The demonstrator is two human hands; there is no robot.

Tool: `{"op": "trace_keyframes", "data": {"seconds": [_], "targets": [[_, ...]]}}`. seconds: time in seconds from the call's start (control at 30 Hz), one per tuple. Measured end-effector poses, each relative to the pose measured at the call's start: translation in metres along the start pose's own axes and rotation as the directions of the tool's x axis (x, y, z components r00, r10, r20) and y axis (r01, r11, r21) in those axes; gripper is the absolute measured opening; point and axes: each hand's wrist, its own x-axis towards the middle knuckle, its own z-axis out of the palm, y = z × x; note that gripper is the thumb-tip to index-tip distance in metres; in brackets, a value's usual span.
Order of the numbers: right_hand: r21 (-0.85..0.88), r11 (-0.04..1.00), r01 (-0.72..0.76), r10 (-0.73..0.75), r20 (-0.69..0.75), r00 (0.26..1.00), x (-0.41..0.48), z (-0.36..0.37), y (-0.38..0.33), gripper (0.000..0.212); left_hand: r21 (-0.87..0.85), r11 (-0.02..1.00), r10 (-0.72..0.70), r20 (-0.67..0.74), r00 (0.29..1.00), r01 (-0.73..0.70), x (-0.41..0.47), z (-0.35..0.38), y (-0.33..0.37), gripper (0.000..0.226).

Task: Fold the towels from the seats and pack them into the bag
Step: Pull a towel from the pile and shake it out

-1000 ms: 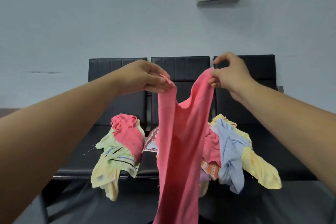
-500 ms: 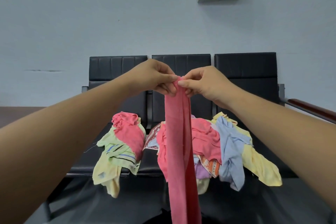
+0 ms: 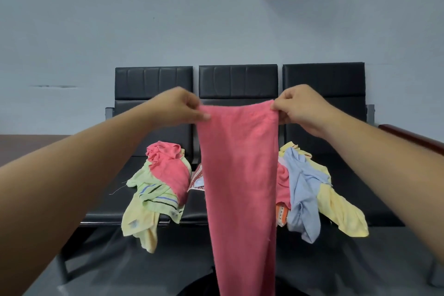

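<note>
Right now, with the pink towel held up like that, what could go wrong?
1. The left hand and right hand only pinch the pink towel by its top corners; a slip could drop it.
2. Its lower end runs out of view, so it may drag on the floor.
3. The yellow towel hangs over the seat edge and might slide off.

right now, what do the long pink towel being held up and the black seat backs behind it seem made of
Long pink towel: likely soft terry or cotton cloth, matte; fuzzy face, hangs limp. Black seat backs: probably leather or vinyl padding, faint sheen; stitched panels. Exact kind unclear.
</note>
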Motion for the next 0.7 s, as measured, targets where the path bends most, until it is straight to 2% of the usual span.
{"op": "trace_keyframes", "data": {"seconds": [0.03, 0.07, 0.1, 0.13, 0.17, 0.2, 0.23, 0.27, 0.3, 0.33, 0.43, 0.5, 0.6, 0.7], "targets": [[0.124, 0.992, 0.011, -0.009, -0.014, 1.000, 0.002, -0.004, -0.005, 0.012, -0.209, 0.977, 0.031, -0.034, 0.999, -0.038, -0.001, -0.003, 0.007, 0.026], [0.334, 0.942, 0.026, -0.029, 0.004, 1.000, 0.001, -0.010, -0.013, 0.009, -0.479, 0.875, 0.062, -0.036, 0.997, -0.071, 0.000, -0.007, 0.013, 0.018], [0.581, 0.814, 0.014, -0.062, 0.063, 0.996, 0.002, -0.020, -0.020, 0.011, -0.707, 0.702, 0.098, -0.020, 0.995, -0.083, 0.000, -0.011, 0.019, 0.011], [0.758, 0.652, -0.032, -0.108, 0.135, 0.985, 0.001, -0.029, -0.025, 0.014, -0.837, 0.542, 0.134, 0.000, 0.991, -0.074, 0.000, -0.016, 0.022, 0.011], [0.821, 0.565, -0.075, -0.155, 0.195, 0.968, 0.000, -0.033, -0.027, 0.016, -0.881, 0.471, 0.155, 0.030, 0.987, -0.048, 0.000, -0.017, 0.022, 0.014], [0.788, 0.608, -0.095, -0.156, 0.236, 0.959, -0.001, -0.032, -0.025, 0.016, -0.848, 0.530, 0.136, 0.060, 0.989, -0.022, 0.002, -0.015, 0.021, 0.014], [0.655, 0.752, -0.073, -0.110, 0.235, 0.966, 0.000, -0.025, -0.020, 0.016, -0.731, 0.682, 0.072, 0.081, 0.994, 0.011, 0.003, -0.010, 0.017, 0.013], [0.425, 0.905, -0.019, -0.060, 0.171, 0.983, 0.002, -0.017, -0.012, 0.018, -0.559, 0.829, 0.001, 0.053, 0.999, 0.029, 0.004, -0.004, 0.012, 0.016], [0.240, 0.971, 0.019, -0.038, 0.075, 0.996, 0.003, -0.010, -0.006, 0.021, -0.455, 0.889, -0.053, -0.010, 0.999, 0.042, 0.004, 0.002, 0.008, 0.016], [0.192, 0.981, 0.018, -0.020, 0.010, 1.000, 0.004, -0.006, -0.001, 0.023, -0.472, 0.881, -0.083, -0.066, 0.994, 0.042, 0.005, 0.006, 0.003, 0.011], [0.352, 0.936, 0.009, 0.001, -0.029, 1.000, 0.005, -0.005, 0.004, 0.023, -0.620, 0.784, -0.091, -0.101, 0.991, 0.008, 0.004, 0.012, -0.001, 0.009], [0.375, 0.927, 0.010, -0.002, -0.023, 1.000, 0.009, -0.004, 0.009, 0.007, -0.640, 0.769, -0.098, -0.099, 0.990, 0.013, 0.005, 0.016, -0.001, 0.019], [0.236, 0.971, 0.018, -0.033, 0.061, 0.998, 0.010, 0.003, 0.011, 0.025, -0.640, 0.768, -0.112, -0.121, 0.986, 0.008, 0.007, 0.023, 0.006, 0.024], [0.125, 0.989, 0.085, -0.107, 0.178, 0.978, 0.005, 0.009, 0.005, 0.021, -0.623, 0.782, -0.098, -0.130, 0.987, -0.004, 0.011, 0.027, 0.016, 0.015]]}}
